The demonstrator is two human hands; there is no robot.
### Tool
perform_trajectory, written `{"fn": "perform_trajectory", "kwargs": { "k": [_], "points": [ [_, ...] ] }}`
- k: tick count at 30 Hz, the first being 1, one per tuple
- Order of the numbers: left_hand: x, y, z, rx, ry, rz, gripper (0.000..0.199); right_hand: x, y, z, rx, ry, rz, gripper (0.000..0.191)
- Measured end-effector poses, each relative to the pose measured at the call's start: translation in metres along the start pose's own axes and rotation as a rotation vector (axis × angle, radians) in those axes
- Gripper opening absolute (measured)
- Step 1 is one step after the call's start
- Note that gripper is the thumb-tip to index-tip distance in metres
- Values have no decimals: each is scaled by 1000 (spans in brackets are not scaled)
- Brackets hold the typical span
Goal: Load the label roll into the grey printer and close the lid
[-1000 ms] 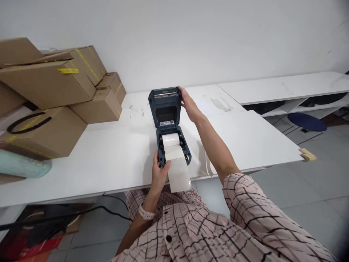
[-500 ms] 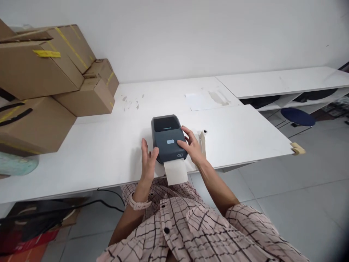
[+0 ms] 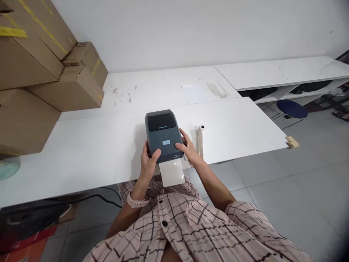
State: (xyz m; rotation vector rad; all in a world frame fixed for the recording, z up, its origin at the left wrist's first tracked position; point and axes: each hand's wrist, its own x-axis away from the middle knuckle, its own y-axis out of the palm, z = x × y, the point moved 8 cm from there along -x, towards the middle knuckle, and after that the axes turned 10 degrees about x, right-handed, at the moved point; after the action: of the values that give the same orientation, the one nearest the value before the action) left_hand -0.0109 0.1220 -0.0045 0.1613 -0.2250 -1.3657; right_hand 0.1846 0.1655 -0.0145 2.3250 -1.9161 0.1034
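A dark grey label printer (image 3: 163,140) is near the front edge of the white table, held from both sides. My left hand (image 3: 148,162) grips its left side, thumb on the top and fingers hidden along the side. On the right side, my right hand (image 3: 190,150) holds it the same way, with the thumb on the lid. A blank white label strip (image 3: 172,173) sticks out of the printer's front and hangs past the table edge. Right of the printer lies a small roll of paper (image 3: 201,128), its loose end trailing toward the table's front edge.
Stacked cardboard boxes (image 3: 79,85) stand at the left of the white table (image 3: 89,145). A sheet of paper (image 3: 194,94) lies toward the back. Yellowish padding (image 3: 292,142) covers the right corner. A blue stool (image 3: 292,108) stands beyond, and a black cable (image 3: 95,196) runs below.
My left hand has closed onto the printer's left side from open beside it. The printer now looks slightly larger and tilted, as if lifted. The view has shifted a little to the right.
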Motion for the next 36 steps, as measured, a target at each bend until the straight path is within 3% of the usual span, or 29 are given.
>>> {"fn": "perform_trajectory", "kwargs": {
  "k": [5, 8, 10, 11, 13, 15, 18, 21, 24, 26, 28, 32, 34, 36],
  "points": [
    [7, -4, -3, -8, 10, 5, 85, 2, 2, -2, -13, -16, -7, 104],
    [32, -20, -11, -124, 19, 147, 86, 3, 3, -5, -32, -7, 10, 103],
    [53, -30, -18, -216, 6, 258, 73, 3, 4, -6, -44, -6, 19, 102],
    [61, -29, -23, -223, -33, 237, 61, 3, 5, -6, -48, -7, 21, 101],
    [73, -15, -36, -178, -188, 89, 48, 2, 5, -5, -47, -12, 32, 100],
    [82, 4, -46, -81, -398, -85, 51, 1, 4, -3, -32, -18, 41, 99],
    [86, 20, -39, 69, -547, -155, 56, 2, 4, -4, 21, -26, 40, 96],
    [83, 24, -24, 81, -504, -172, 54, 12, -3, -27, 244, -181, 162, 82],
    [82, 19, -19, -28, -460, -236, 53, 37, 3, -73, 658, -530, 330, 54],
    [79, 8, -16, -97, -397, -228, 55, 53, 23, -94, 892, -749, 323, 46],
    [73, -9, -10, -140, -312, -155, 54, 61, 42, -102, 1065, -872, 269, 46],
    [56, -43, 13, -212, -65, 114, 40, 59, 64, -104, 1269, -902, 237, 39],
    [47, -45, 23, -258, 68, 175, 40, 56, 67, -103, 1282, -886, 222, 33],
    [39, -36, 25, -264, 136, 140, 56, 55, 64, -99, 1226, -859, 190, 30]
  ]
}}
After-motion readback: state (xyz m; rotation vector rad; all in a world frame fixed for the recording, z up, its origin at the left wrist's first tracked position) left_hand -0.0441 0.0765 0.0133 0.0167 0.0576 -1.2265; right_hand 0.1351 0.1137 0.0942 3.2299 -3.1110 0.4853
